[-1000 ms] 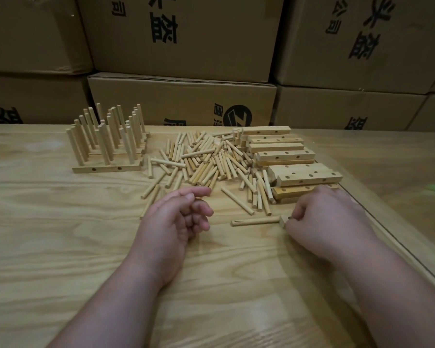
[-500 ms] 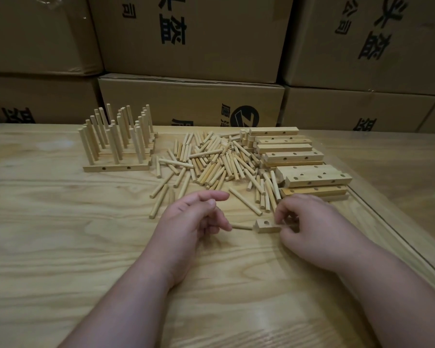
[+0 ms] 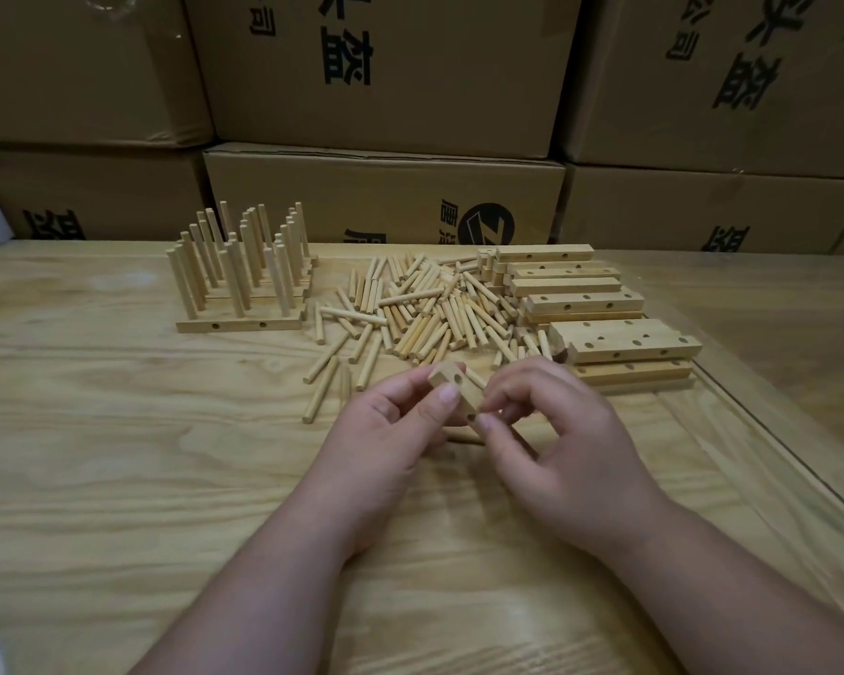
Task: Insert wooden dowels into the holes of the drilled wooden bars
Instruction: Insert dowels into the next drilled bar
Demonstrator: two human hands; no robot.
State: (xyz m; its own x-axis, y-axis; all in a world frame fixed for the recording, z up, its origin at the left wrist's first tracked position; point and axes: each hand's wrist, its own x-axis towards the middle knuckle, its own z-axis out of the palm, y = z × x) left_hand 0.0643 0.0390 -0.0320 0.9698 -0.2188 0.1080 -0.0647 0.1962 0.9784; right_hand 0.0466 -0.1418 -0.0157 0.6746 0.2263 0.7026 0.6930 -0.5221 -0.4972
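At about ten o'clock on the table (image 3: 118, 455) stands a group of finished bars (image 3: 240, 325), each with dowels upright in its holes; the nearest bar shows two side holes facing the camera. Just right of them, toward twelve o'clock, lies a loose pile of dowels (image 3: 425, 309), strewn at all angles, with a few strays trailing down toward the hands.

Near the centre of the view, the left hand (image 3: 386, 431) holds one drilled bar (image 3: 454, 389) lifted off the table, its thumb on the near face and its fingers curled round behind. The bar tilts, its far end up at about eleven o'clock, with one hole plainly visible near that end. The right hand (image 3: 566, 440) meets it from the four o'clock side, thumb and forefinger pinching the bar's lower end, the other fingers loosely curled. Whether a dowel is held between those fingers I cannot tell. A single dowel (image 3: 464, 438) lies flat on the table just beneath the two hands, mostly hidden.

At about one to two o'clock sits a stack of undrilled-looking and drilled bars (image 3: 620, 341), lying flat in rough layers, holes showing on tops and sides, touching the right edge of the dowel pile.

Behind the table, across the whole twelve o'clock side, cardboard boxes (image 3: 386, 197) with dark printed characters are stacked.
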